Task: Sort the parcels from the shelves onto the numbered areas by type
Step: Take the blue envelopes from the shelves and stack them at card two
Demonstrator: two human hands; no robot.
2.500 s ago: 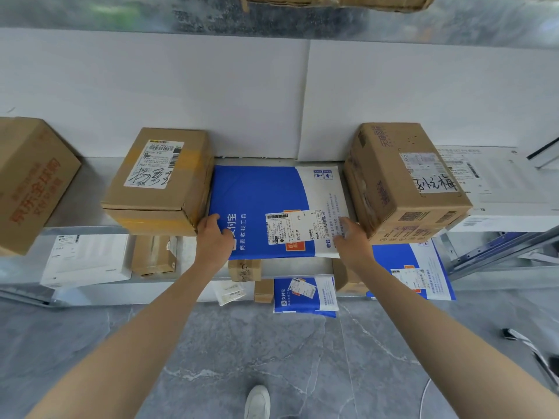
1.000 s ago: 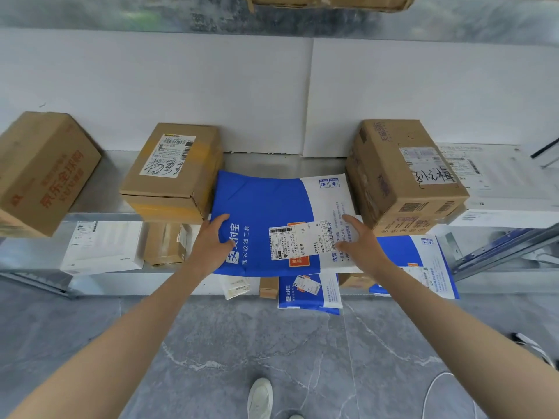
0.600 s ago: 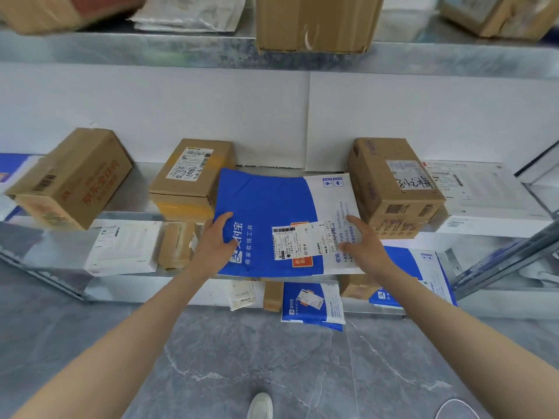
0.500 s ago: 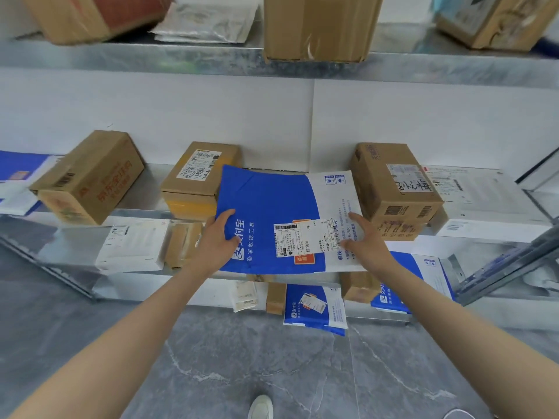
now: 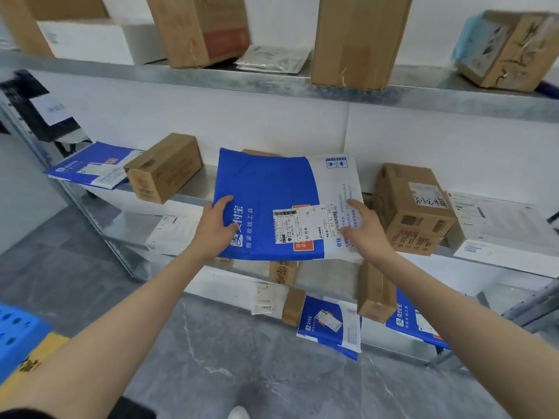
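Mailer point(image 5: 266, 189) (blue) between left fingers point(image 5: 224, 204) and right fingers point(image 5: 356, 204).

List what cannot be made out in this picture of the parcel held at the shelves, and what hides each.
Head view: the brown box behind the blue mailer shows only its top edge; the mailer covers the rest.
Any fingers of the left hand and right hand under the mailer are hidden by it.
The shipping label print is too small to read.
The top-shelf boxes are cut by the upper edge.

Grey marbled floor point(image 5: 242, 358) — white shoe point(image 5: 239, 412)
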